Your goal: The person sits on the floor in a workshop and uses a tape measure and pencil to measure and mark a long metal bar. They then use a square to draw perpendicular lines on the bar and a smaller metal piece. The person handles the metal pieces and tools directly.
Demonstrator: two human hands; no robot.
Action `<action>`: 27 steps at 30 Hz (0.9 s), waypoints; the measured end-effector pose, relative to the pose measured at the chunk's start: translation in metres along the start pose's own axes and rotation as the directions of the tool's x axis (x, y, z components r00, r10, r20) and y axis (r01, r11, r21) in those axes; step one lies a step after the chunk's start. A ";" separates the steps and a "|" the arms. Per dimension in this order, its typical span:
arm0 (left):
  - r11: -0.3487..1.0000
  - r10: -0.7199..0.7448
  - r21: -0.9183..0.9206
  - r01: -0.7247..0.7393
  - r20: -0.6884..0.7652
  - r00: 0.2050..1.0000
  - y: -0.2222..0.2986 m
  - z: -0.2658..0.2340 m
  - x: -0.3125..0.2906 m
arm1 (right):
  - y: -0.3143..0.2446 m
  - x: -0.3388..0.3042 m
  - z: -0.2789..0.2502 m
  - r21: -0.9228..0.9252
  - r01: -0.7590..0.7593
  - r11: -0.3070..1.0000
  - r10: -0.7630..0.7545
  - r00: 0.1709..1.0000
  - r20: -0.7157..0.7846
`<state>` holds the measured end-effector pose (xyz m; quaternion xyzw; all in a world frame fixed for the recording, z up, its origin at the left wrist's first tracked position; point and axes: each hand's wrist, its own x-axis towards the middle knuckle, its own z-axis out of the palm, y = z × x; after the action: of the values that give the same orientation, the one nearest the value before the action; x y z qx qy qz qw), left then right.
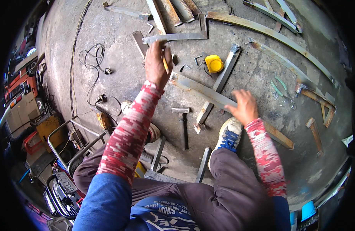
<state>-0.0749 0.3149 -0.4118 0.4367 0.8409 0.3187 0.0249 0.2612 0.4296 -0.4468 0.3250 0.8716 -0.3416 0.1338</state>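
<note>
My left hand [157,65] is closed, with a yellow pencil [165,63] between its fingers. Its fingertips overlap an L-shaped metal square [181,37]; I cannot tell whether they grip it. My right hand [246,107] is over a long, rust-marked metal bar [204,91], thumb and fingers apart on either side; whether it presses on the bar is unclear. That bar lies across a second metal bar [225,73] on the floor. Close by sits a yellow tape measure [214,64]. Between my feet lies a hammer [183,127] with a dark handle.
Green-handled pliers [279,87] and a long, rusty bar [273,34] lie to the right. More metal strips [171,12] are at the far side. On the left are a power tool [104,121], a cable [93,67] and a tubular metal frame [56,138].
</note>
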 end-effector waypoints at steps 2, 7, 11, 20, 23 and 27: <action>1.000 -0.016 0.003 0.016 0.037 0.999 -0.003 -0.004 -0.032 | -0.008 -0.017 0.023 -0.011 -0.026 1.000 0.026 1.000 -0.002; 0.984 -0.176 0.048 0.170 0.250 0.952 0.001 -0.002 -0.075 | -0.003 -0.025 0.038 0.026 -0.007 1.000 0.010 0.996 -0.090; 0.990 -0.067 0.137 0.030 0.271 0.960 0.008 0.020 -0.059 | -0.004 -0.024 0.037 -0.008 0.006 1.000 -0.007 0.996 -0.091; 0.902 -0.428 0.271 0.337 0.452 0.782 0.056 0.077 -0.007 | -0.027 -0.091 0.036 0.319 0.025 0.947 0.045 0.977 -0.208; 0.843 -0.535 0.259 0.472 0.506 0.677 0.065 0.106 -0.022 | -0.034 -0.108 0.050 0.476 0.012 0.879 0.110 0.967 -0.229; 0.718 -0.629 -0.070 0.693 0.363 0.688 0.053 0.137 -0.029 | -0.025 -0.122 0.056 0.607 -0.048 0.793 0.218 0.953 -0.210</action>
<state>0.0250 0.3850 -0.4981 0.1425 0.8896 0.2979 0.3156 0.3373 0.3189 -0.4195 0.4549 0.7048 -0.5398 -0.0704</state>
